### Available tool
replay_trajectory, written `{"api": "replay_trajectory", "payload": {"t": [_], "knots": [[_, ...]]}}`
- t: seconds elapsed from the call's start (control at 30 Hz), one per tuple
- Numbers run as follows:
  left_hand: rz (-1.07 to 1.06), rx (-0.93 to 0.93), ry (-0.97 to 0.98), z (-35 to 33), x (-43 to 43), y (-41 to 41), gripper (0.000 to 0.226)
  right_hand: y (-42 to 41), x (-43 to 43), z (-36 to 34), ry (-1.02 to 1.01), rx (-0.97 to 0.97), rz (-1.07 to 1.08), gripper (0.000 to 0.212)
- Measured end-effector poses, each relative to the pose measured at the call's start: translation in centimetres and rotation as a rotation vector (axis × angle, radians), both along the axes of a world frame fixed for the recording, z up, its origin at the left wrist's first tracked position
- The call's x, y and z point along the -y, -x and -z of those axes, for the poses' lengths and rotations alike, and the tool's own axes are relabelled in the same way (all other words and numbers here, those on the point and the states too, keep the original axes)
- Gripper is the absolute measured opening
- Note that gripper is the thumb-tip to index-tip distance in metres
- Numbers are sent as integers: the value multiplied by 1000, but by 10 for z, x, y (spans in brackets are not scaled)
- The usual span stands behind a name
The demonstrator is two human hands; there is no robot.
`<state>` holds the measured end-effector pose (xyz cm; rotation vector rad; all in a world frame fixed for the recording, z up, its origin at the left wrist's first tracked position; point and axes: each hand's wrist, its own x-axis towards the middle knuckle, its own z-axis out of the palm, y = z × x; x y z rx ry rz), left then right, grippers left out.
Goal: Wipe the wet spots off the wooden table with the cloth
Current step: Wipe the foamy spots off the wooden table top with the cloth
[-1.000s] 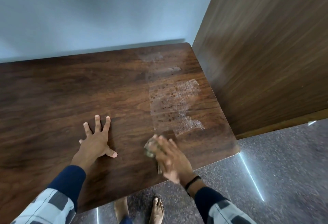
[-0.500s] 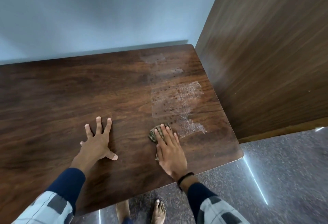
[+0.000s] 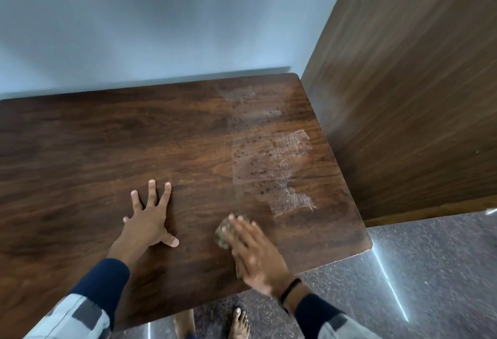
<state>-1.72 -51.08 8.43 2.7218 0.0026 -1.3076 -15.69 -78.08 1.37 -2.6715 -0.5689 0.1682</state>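
Cloth (image 3: 224, 233) slid nearer; wooden panel (image 3: 416, 96) flanks table (image 3: 80, 150).

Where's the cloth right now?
In the head view, the cloth lies under the right hand on the wooden table, toward its near right side. It is just short of the wet streaks and right of the left hand.

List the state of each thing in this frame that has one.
wooden table: partly wet, streaks on its right side.
wet streaks: unwiped, beyond the cloth.
cloth: bunched, on the table under the right hand.
right hand: fingers straight, presses the cloth; blurred.
left hand: fingers spread, rests flat on the table.
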Motion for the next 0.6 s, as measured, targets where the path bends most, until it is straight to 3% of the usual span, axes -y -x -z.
{"api": "replay_trajectory", "payload": {"t": [0.07,0.17,0.2,0.33,0.37,0.5,0.6], "knots": [[-4,5,-1,1,2,1,153,22,12,7,-10,1,-229,57],[-16,-4,-3,0,1,0,153,-12,35,-2,112,23,-438,68],[-17,-8,-6,-1,1,-1,153,-30,35,-7,129,21,-401,72],[-10,-8,-9,-6,0,0,152,-62,9,-15,45,-13,105,58],[-7,-7,-11,-7,1,1,152,-50,1,-10,24,5,109,57],[-7,-1,-9,-8,3,3,152,-5,14,7,28,34,-279,61],[-21,-6,-2,-5,0,1,153,-53,37,-4,133,29,-455,77]]}}
